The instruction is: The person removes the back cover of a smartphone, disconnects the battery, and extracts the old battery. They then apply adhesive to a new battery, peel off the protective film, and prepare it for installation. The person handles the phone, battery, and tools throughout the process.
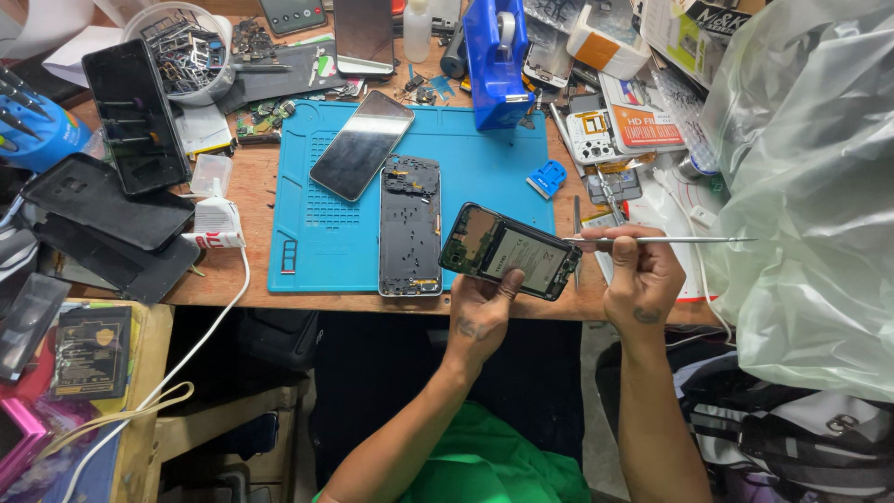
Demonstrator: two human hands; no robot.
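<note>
My left hand [480,307] holds an opened phone [509,251] by its lower edge, its battery and circuit board facing up, just above the table's front edge. My right hand [641,272] grips a thin metal tool [666,240] lying level, its tip touching the phone's right end. On the blue work mat [484,163] lie a bare black phone frame [411,225] and a phone screen [361,144], glass up.
A blue tape dispenser [496,61] stands at the mat's far edge. Black phone backs [102,210], a dark screen [136,115] and a tub of small parts [189,48] crowd the left. A big clear plastic bag [810,196] bulges at right. A white cable [200,345] hangs off the front.
</note>
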